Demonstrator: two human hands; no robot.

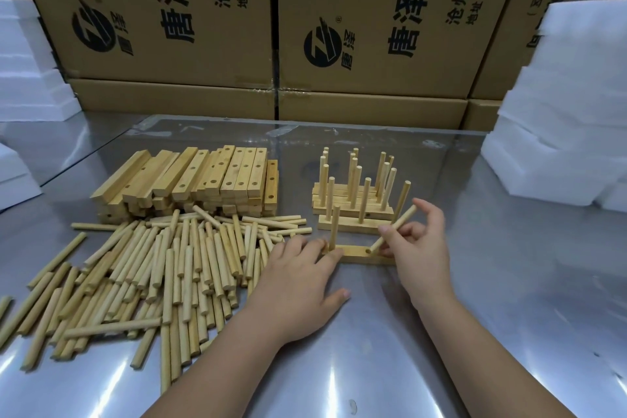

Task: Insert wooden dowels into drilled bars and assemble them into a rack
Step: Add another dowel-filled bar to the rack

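Shiny steel bench (475,316): my left hand (298,282) presses flat-fingered on drilled square bar (356,253); my right hand (420,248) pinches smooth round dowel (395,227), tip at bar's hole.

Worktop (509,316): polished metal, reflective, with glare streaks along the near edge. At the rear, brown cardboard cartons (169,10) are stacked in rows and printed with black Chinese characters and a round logo (321,46). White foam blocks are stacked at the left (27,61) and right (570,105), the right stack resting on the worktop.
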